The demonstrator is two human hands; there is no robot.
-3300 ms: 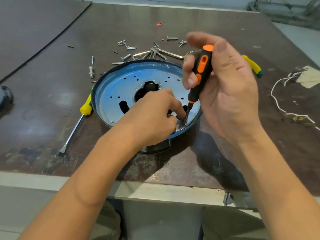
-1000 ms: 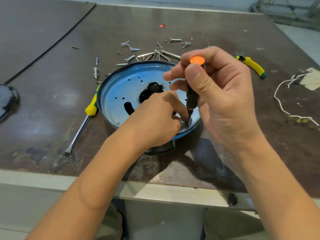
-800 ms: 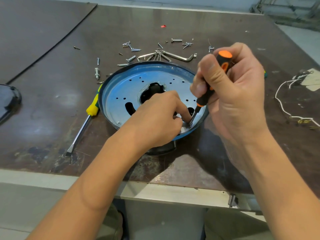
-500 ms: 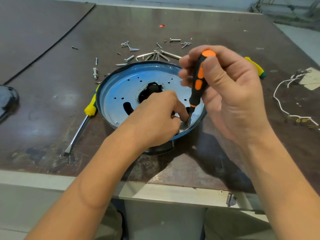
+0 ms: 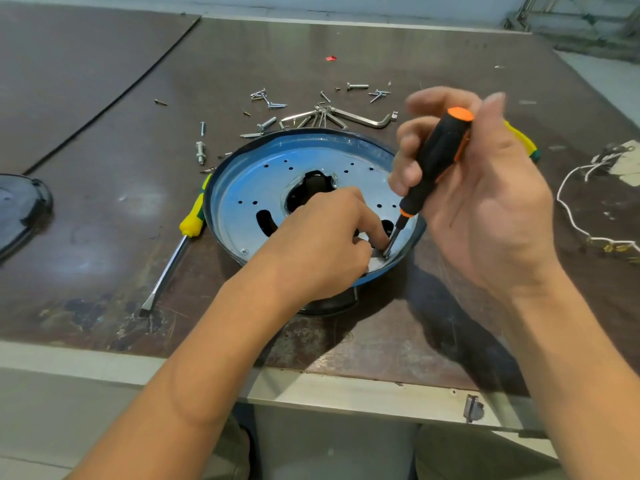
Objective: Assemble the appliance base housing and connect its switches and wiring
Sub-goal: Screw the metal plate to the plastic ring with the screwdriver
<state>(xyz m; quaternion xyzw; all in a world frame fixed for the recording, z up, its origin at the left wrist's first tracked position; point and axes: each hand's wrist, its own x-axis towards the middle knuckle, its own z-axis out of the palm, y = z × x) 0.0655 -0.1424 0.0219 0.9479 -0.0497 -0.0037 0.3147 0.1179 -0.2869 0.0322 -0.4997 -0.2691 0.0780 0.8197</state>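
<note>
A round blue metal base housing (image 5: 263, 174) with holes and a dark centre opening sits on the brown table (image 5: 104, 209). My left hand (image 5: 322, 244) rests on its near right part, fingertips pinched around a small screw I can barely see. My right hand (image 5: 485, 199) grips a black and orange screwdriver (image 5: 433, 164), tilted, its tip down at that spot beside my left fingertips. Part of the housing's near rim is hidden under my left hand.
A yellow-handled flat screwdriver (image 5: 173, 261) lies left of the housing. Loose screws (image 5: 270, 102) and hex keys (image 5: 356, 117) are scattered behind it. White wires (image 5: 581, 216) lie at the right, a second yellow tool (image 5: 519, 140) behind my right hand, a dark cover (image 5: 20, 209) at the left edge.
My right hand keeps turning and re-gripping the screwdriver; its handle now tilts more to the right. The tip stays at the same spot, and my left hand has hardly moved.
</note>
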